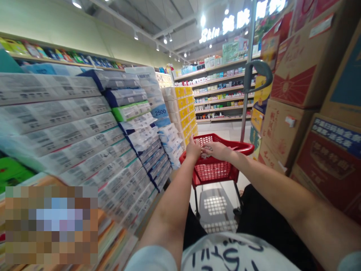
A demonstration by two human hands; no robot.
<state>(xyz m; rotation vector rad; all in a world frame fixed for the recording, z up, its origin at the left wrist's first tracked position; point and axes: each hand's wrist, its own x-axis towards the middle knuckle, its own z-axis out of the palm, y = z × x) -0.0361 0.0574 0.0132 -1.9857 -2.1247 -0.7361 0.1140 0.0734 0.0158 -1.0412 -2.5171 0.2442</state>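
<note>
A red plastic shopping cart (216,171) with a lattice basket stands right in front of my body. Over its near rim are both hands, close together. My left hand (193,149) is raised above the left part of the rim, its fingers bent upward; what it may hold is too small to make out. My right hand (214,149) reaches in from the right, fingers curled toward the left hand. Whether anything is between its fingers cannot be seen.
Stacked tissue packs (93,124) line the left side, with yellow-and-white packs (184,109) farther on. Cardboard boxes (293,71) are piled at the right beside a metal pole (244,113). Stocked shelves (220,88) stand ahead across a tiled floor.
</note>
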